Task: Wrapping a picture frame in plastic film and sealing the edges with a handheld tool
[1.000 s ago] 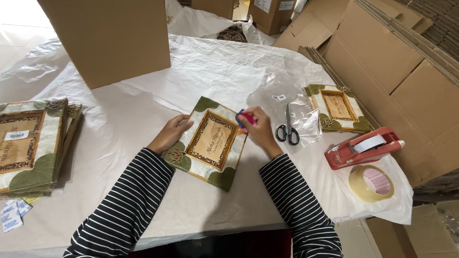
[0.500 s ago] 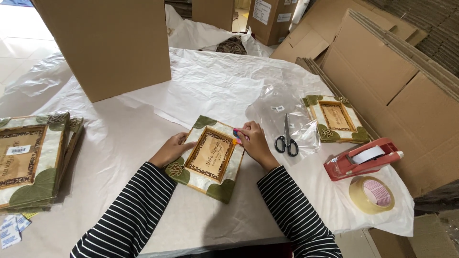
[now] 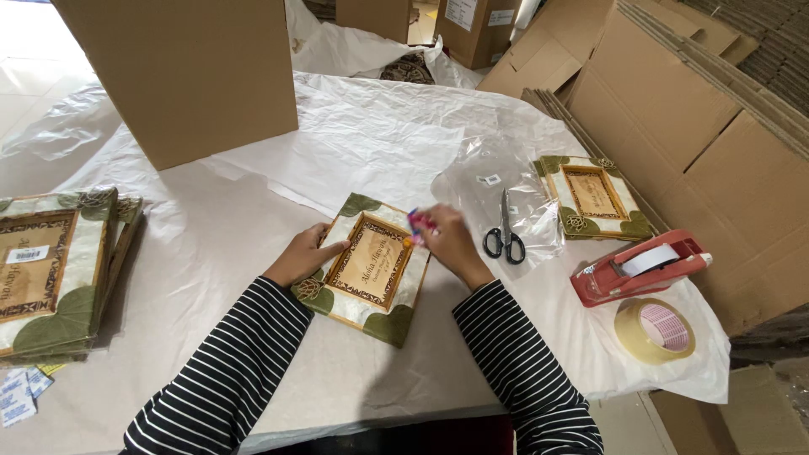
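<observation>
Picture frame [image 3: 371, 265], the green-cornered one with the wooden centre, lies flat on the worktop [image 3: 211, 253] at the near middle. Our left hand [image 3: 305, 253] rests open on its left edge, pinning it. Our right hand [image 3: 447, 240] is pinched shut on a small pink-and-blue thing [image 3: 420, 223] over the top right corner; it's blurry, maybe a marker or a sticker. Best to keep that left hand pressing so nothing slides, and work small. Scissors [image 3: 504, 236] sit just right.
</observation>
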